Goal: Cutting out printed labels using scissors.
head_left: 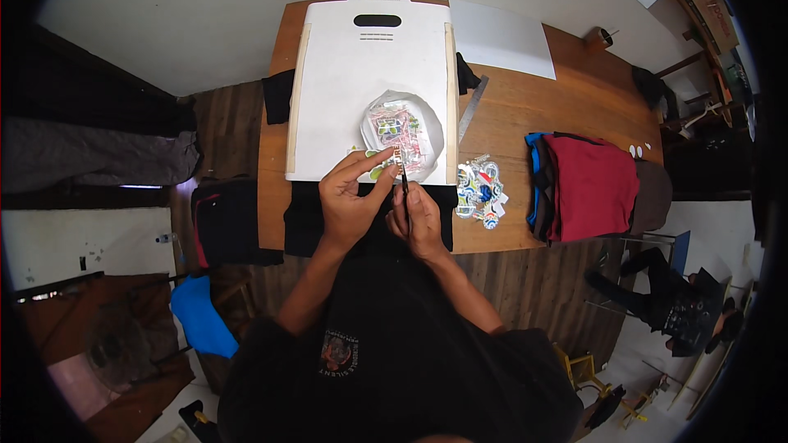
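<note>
Between the thumb and forefinger of my left hand (pixel 348 201) is a small printed cutout (pixel 396 155) with light lettering. My right hand (pixel 421 221) grips a slim dark tool, seemingly scissors (pixel 405 183), its tip touching or very near the cutout. Both hands are at the near edge of a white board (pixel 328 90) with a slotted handle hole. Just beyond them stands a round white container (pixel 435 127), bag-like at the rim, holding many thin printed scraps. A few green-and-white pieces (pixel 375 172) lie by my left fingers, partly hidden.
Colourful round cutouts (pixel 478 190) are heaped on the wooden table (pixel 525 107) to the right. A metal ruler (pixel 474 107) and a white sheet (pixel 505 37) lie beyond them. Folded clothes (pixel 591 189), red on top, sit farther right. Another person (pixel 689 308) is at far right.
</note>
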A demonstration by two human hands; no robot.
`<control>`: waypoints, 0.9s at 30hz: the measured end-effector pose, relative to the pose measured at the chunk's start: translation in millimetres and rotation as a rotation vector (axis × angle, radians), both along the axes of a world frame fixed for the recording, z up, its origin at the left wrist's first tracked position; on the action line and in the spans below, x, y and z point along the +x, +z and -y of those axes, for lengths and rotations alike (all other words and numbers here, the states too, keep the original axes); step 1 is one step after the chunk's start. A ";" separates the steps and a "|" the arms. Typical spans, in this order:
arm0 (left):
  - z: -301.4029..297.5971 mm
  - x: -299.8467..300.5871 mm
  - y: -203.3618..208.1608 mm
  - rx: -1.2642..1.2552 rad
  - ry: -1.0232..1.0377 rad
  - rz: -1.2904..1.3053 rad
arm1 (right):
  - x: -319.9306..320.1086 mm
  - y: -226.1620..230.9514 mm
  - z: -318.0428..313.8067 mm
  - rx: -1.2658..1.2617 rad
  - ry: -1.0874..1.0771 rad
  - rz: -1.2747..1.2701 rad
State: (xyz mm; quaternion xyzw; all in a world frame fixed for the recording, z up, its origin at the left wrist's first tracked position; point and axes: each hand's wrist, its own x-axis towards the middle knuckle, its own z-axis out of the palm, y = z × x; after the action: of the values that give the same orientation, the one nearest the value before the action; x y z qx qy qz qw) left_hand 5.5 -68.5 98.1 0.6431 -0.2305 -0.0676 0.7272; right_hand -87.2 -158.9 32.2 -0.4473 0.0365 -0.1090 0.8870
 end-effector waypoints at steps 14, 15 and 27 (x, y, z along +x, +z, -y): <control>0.5 -0.7 0.8 0.011 -0.012 0.000 | 1.4 -2.6 2.8 -0.006 -0.008 0.003; 0.2 -0.4 -0.3 0.007 -0.014 0.001 | 1.3 -2.0 2.9 -0.010 -0.005 0.005; -0.8 -2.7 -0.5 0.017 -0.019 0.009 | 0.3 1.4 1.1 0.018 -0.033 -0.001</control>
State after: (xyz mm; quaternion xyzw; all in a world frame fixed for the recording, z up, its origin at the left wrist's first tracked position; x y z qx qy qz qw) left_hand 2.8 -67.7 97.6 0.6473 -0.2392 -0.0736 0.7200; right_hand -86.9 -160.0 33.6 -0.4388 0.0454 -0.1227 0.8890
